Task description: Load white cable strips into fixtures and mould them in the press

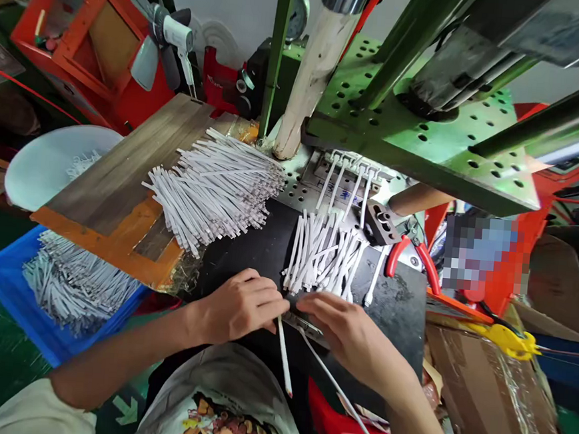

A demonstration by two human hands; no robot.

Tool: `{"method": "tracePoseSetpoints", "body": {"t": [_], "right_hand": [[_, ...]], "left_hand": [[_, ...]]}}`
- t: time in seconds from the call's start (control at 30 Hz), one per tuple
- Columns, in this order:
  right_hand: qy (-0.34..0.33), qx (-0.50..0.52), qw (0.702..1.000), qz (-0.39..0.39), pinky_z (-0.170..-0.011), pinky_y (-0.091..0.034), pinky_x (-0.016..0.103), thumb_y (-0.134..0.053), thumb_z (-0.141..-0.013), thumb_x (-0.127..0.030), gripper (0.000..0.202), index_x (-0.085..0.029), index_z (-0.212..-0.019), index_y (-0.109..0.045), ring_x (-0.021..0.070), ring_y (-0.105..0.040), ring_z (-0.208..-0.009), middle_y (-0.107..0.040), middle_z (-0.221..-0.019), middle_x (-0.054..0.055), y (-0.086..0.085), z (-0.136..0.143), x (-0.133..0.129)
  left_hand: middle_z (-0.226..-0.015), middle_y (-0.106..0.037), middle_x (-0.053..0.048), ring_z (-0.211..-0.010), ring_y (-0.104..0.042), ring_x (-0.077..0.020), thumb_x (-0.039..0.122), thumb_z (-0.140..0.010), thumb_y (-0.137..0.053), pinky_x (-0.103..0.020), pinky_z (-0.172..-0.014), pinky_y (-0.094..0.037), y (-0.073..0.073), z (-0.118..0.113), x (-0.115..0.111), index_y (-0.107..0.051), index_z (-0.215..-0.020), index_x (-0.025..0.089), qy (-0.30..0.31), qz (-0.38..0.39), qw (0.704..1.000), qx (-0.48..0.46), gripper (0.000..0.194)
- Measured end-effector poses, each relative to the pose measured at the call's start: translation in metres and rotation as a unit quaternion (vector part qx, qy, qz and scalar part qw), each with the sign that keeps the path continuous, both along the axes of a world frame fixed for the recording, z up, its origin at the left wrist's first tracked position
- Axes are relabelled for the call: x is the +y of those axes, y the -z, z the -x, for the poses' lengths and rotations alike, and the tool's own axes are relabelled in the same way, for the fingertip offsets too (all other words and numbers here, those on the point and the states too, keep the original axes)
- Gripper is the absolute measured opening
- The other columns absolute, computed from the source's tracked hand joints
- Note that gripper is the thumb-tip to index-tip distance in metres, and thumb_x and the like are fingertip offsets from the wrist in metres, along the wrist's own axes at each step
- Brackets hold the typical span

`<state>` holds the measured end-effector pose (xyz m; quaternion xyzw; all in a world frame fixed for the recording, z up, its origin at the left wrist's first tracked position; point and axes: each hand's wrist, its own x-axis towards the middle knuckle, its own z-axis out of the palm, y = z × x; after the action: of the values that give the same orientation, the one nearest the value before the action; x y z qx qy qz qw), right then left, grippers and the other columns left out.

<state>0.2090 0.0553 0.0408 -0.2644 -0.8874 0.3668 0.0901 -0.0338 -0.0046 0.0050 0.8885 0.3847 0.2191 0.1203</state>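
At the front edge of the black table, my left hand (pixel 249 307) is closed around the upper end of a white strip (pixel 284 360) that hangs down. My right hand (pixel 344 325) is beside it, fingers bent over a metal piece (pixel 305 326); its fingertips are partly hidden. A second white strip (pixel 339 388) slants down from that metal piece. Just beyond my hands lies a pile of white strips with thicker ends (pixel 317 252). A larger heap of white strips (pixel 221 188) lies to the left. Several strips stick out of the metal mould (pixel 345 181) under the press.
The green press plate (pixel 416 140) overhangs the mould. Red-handled pliers (pixel 414 257) lie on the right. A wooden board (pixel 117 170), a blue crate of strips (pixel 5 291) and a white bowl (pixel 27 169) are at left; cardboard boxes (pixel 481 392) at right.
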Motion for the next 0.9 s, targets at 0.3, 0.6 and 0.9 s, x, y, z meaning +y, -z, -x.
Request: {"method": "tracePoseSetpoints", "body": {"t": [0.3,0.6,0.9], "right_hand": [[0.097,-0.082,0.974,-0.189,-0.071,-0.046,0.028,-0.055,-0.097,-0.017,0.011,-0.016,-0.102,-0.065,0.0231,-0.066,-0.087,-0.068,-0.098,0.009,-0.006,0.154,0.092],[0.060,-0.164,0.959,-0.226,-0.067,-0.041,0.029,-0.056,-0.089,-0.006,0.012,-0.014,-0.090,-0.064,0.0234,-0.064,-0.082,-0.064,-0.086,0.009,-0.016,0.087,0.057],[0.326,0.150,0.931,-0.068,-0.072,-0.055,0.027,-0.057,-0.097,-0.017,0.010,-0.020,-0.094,-0.066,0.0178,-0.069,-0.081,-0.072,-0.091,0.005,0.041,-0.024,-0.074]], "left_hand": [[-0.092,-0.066,-0.007,-0.090,-0.060,-0.0256,0.017,-0.092,-0.058,-0.040,-0.081,-0.044,-0.017,0.073,0.044,-0.068,-0.094,0.017,-0.209,-0.154,0.944,0.205,0.010],[-0.088,-0.068,0.000,-0.082,-0.064,-0.0151,0.015,-0.094,-0.058,-0.036,-0.082,-0.050,-0.041,0.055,0.053,-0.063,-0.096,0.022,-0.115,-0.070,0.979,-0.155,0.008],[-0.084,-0.071,0.003,-0.072,-0.069,-0.0131,0.021,-0.092,-0.062,-0.030,-0.069,-0.062,-0.065,0.017,0.017,-0.068,-0.102,0.025,-0.294,0.133,0.840,-0.435,0.013]]}}
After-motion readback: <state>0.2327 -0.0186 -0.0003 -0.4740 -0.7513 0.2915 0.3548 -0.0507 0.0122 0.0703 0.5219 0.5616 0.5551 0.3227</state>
